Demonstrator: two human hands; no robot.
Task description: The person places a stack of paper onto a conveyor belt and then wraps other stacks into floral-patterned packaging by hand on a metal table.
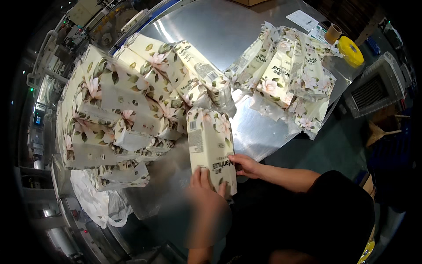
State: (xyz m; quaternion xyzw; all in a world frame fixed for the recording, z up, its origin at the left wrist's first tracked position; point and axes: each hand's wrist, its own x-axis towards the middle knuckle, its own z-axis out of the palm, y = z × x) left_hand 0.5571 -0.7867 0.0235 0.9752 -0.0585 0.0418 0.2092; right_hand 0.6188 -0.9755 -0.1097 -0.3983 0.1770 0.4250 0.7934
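Note:
Between my hands is a cream, flower-printed soft pack of tissues (210, 141), upright at the near edge of the metal table. My left hand (205, 187) grips its lower left part, fingers spread over the front face; the wrist is blurred. At the pack's right edge, my right hand (245, 165) holds on with its fingers bent round the side. Just beyond stands another tissue pack (204, 70), leaning against a big pile of matching flower-printed packs (118, 101) on the left. The undersides of the held pack and most of the pile are hidden.
On the right lies a heap of loose printed wrappers and packs (294, 75). Behind it are papers (302, 20), a cardboard tube (333, 33) and a yellow tape roll (351, 51). A white plastic bag (99, 200) hangs at lower left, near machinery (44, 88). A grey crate (376, 86) stands right.

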